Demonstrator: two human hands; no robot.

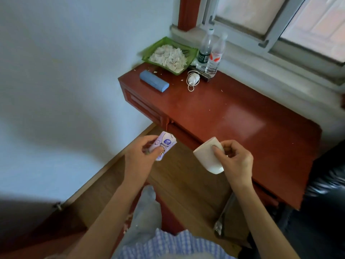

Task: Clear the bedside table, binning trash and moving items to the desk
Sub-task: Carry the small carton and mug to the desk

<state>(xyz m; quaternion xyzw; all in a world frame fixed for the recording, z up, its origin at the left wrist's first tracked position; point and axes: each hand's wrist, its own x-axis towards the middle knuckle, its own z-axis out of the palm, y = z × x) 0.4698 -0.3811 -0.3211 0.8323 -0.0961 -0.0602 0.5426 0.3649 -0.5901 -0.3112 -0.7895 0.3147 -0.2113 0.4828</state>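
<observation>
- A blue-and-white checked garment (168, 243) fills the bottom edge at 6 o'clock, cut off by the frame; both bare forearms rise from either side of it.
- Just above it hangs a pale, see-through plastic bag (147, 208), blurred, its contents impossible to make out.
- The left hand (141, 156), at about 7 o'clock from centre, has its fingers curled narrowly around a small tissue packet (164, 144), lilac and white with a round blue mark; the packet's lower end is hidden behind the fingers.
- The right hand (235, 159), at about 5 o'clock, grips a white mug (207, 157) that is tilted, mouth toward 10 o'clock. The thumb presses the mug's wall; the other fingers are folded at the handle side, which is hidden.
- Both hands hover over the wooden floor (186, 186), just short of the desk's near edge.
- The red-brown desk (233, 116) runs from 12 o'clock toward 4 o'clock under a window (280, 19); its right end is cut off by something dark and shiny at 3 o'clock that I cannot identify.
- At the desk's far end, around 12 o'clock: a green tray (147, 57) heaped with pale shells or scraps, two clear bottles (209, 53) standing touching each other, a white charger (194, 78) with its coiled cord, and a blue case (154, 81) lying flat.
- Small pale crumbs are scattered near the tray.
- The bedside table is not clearly in view.
</observation>
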